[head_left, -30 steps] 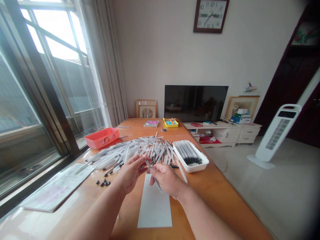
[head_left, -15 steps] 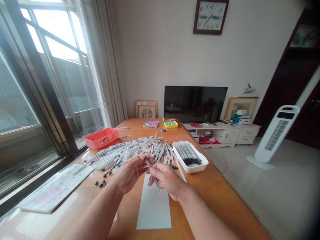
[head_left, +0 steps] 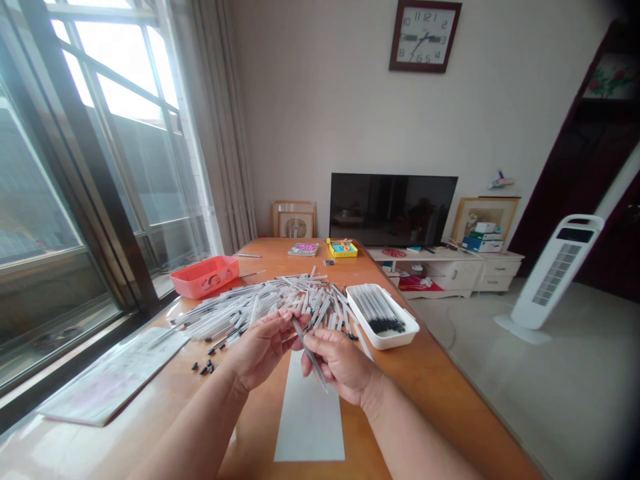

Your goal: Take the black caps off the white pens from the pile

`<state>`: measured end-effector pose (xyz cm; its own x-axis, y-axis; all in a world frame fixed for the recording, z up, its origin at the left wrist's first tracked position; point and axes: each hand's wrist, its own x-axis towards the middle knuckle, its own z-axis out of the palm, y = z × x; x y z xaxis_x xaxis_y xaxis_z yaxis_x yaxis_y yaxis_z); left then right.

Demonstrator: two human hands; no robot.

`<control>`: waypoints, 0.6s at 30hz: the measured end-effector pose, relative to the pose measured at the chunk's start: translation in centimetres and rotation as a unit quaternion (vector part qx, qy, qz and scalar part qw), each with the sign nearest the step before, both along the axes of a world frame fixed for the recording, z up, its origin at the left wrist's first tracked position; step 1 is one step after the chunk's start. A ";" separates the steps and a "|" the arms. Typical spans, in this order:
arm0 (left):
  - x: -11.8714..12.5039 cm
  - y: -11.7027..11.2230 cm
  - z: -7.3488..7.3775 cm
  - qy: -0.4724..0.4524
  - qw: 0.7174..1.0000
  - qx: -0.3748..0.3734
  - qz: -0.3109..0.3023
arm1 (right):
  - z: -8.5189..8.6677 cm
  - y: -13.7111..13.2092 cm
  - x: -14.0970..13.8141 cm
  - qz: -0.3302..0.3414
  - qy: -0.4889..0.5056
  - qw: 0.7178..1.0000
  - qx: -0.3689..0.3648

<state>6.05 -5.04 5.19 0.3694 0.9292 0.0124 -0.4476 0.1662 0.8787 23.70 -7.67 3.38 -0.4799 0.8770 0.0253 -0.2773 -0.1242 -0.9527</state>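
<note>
A thin grey pen (head_left: 311, 357) slants down across my right hand (head_left: 339, 364), whose fingers are closed round its barrel. My left hand (head_left: 260, 348) pinches the pen's upper tip, fingers curled together. Both hands hover over a white sheet of paper (head_left: 310, 420) on the orange wooden table (head_left: 440, 393). Just beyond them lies a big heap of clear pens (head_left: 265, 303). A white tray (head_left: 383, 315) holding several assembled pens with black caps stands to the right of the heap.
A red plastic tray (head_left: 204, 275) sits at the left by the window. Small black caps (head_left: 205, 366) lie loose near a printed sheet (head_left: 113, 381). A yellow box (head_left: 342, 248) and a booklet (head_left: 303, 249) are at the table's far end. A white tower fan (head_left: 553, 275) stands on the floor.
The pen has shifted slightly in my hands, its lower end swinging a little to the right; both hands stay together over the paper.
</note>
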 end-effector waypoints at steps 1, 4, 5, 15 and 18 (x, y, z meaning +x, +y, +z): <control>0.1 0.0 0.0 0.000 1.000 -0.005 0.006 | 0.0 0.0 0.0 0.002 0.007 1.000 -0.003; 0.3 0.0 -0.3 0.017 0.999 -0.013 0.036 | -0.1 0.0 0.0 -0.002 0.014 1.000 -0.003; 0.4 0.0 -0.4 0.023 0.999 -0.009 0.041 | -0.1 0.0 0.0 -0.003 0.013 1.000 -0.001; 0.1 0.3 -0.9 0.047 0.997 0.003 0.054 | -0.5 0.1 -0.2 -0.039 -0.046 0.998 0.006; 0.0 0.2 -0.6 0.029 0.999 0.002 0.028 | -0.4 0.1 -0.1 -0.013 -0.014 1.000 -0.001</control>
<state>6.04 -4.81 4.58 0.3176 0.9482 -0.0036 -0.4043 0.1389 0.9040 23.62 -7.54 3.01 -0.4580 0.8889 0.0099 -0.2530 -0.1197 -0.9600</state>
